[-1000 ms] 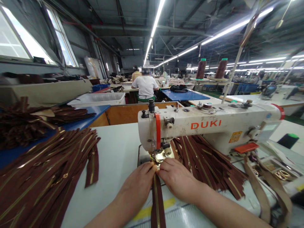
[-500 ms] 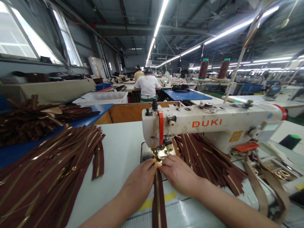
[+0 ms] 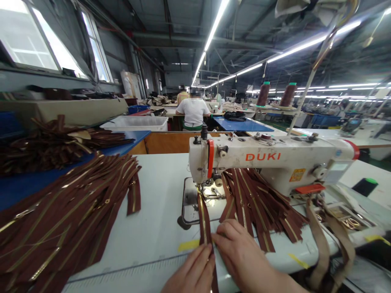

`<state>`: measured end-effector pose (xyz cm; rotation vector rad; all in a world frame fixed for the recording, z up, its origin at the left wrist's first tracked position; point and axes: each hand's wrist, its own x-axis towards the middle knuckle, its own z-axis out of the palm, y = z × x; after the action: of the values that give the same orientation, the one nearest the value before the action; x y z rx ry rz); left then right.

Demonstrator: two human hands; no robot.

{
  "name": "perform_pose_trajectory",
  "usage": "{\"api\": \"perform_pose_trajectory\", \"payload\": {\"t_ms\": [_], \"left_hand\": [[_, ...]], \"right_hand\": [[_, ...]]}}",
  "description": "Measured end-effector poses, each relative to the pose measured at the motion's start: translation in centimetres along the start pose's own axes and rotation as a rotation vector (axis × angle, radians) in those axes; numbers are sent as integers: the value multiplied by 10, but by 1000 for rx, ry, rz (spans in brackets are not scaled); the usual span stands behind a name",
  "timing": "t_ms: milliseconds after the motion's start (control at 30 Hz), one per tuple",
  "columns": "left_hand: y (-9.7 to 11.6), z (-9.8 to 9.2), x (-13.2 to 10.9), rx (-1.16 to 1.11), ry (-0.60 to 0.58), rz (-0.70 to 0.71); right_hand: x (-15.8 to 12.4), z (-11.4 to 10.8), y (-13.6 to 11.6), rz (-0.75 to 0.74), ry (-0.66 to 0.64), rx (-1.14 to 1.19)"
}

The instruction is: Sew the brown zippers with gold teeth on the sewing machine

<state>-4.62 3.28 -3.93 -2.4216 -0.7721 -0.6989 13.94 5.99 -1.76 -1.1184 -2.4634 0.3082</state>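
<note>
Pressing a brown zipper (image 3: pixel 204 219) flat on the white table (image 3: pixel 137 244), its top end at the sewing machine's presser foot (image 3: pixel 209 191), the left hand (image 3: pixel 191 270) and right hand (image 3: pixel 241 254) flank it with fingers extended, seemingly steadying rather than pinching.

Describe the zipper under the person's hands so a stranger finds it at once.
The DUKI sewing machine stands on a white table. From its needle, one gold-toothed brown zipper runs toward the person. Unlike the piled zippers, it lies alone, under the left hand and right hand.
</note>
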Motion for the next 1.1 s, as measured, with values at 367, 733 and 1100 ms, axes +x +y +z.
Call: {"api": "perform_pose_trajectory", "payload": {"t_ms": [367,733,1100], "left_hand": [[7,-3,14,-24,-121,-81],[7,-5,16,-201,-102,-156],[4,-8,18,-347,-84,-184]], "right_hand": [[0,5,-1,81,125,109],[-1,10,-1,44,172,87],[7,9,-5,-101,52,-302]]}}
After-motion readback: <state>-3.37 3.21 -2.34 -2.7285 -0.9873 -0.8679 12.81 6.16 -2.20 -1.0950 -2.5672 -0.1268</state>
